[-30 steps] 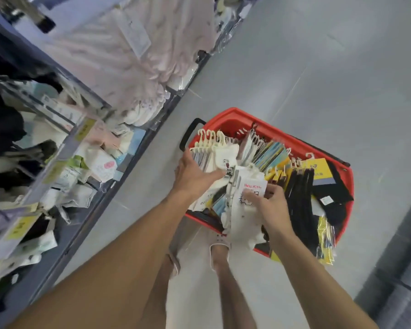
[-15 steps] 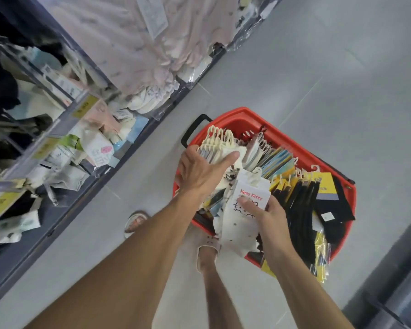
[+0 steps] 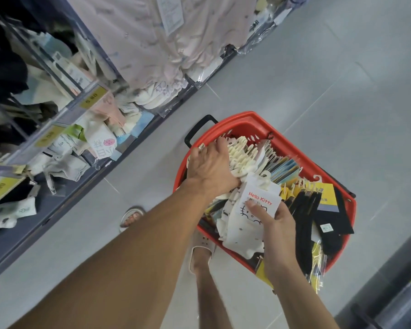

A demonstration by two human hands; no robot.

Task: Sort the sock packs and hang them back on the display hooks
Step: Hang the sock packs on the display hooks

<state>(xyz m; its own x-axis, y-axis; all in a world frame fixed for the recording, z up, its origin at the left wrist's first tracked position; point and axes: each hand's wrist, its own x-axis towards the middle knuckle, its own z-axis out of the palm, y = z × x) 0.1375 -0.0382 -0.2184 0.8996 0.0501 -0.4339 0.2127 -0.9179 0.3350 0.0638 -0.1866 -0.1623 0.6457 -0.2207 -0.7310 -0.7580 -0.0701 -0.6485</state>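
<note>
Left hand (image 3: pixel 211 167) grips a bundle of sock packs (image 3: pixel 243 156) at the far-left end of the red basket (image 3: pixel 247 117). Right hand (image 3: pixel 279 225) pinches a Hello Kitty pack (image 3: pixel 249 224) just right of it, thumb on the card. That pack's long axis runs near to far, hook end pointing far. The display rack (image 3: pixel 64 115) is on the left, so the left hand is nearer.
</note>
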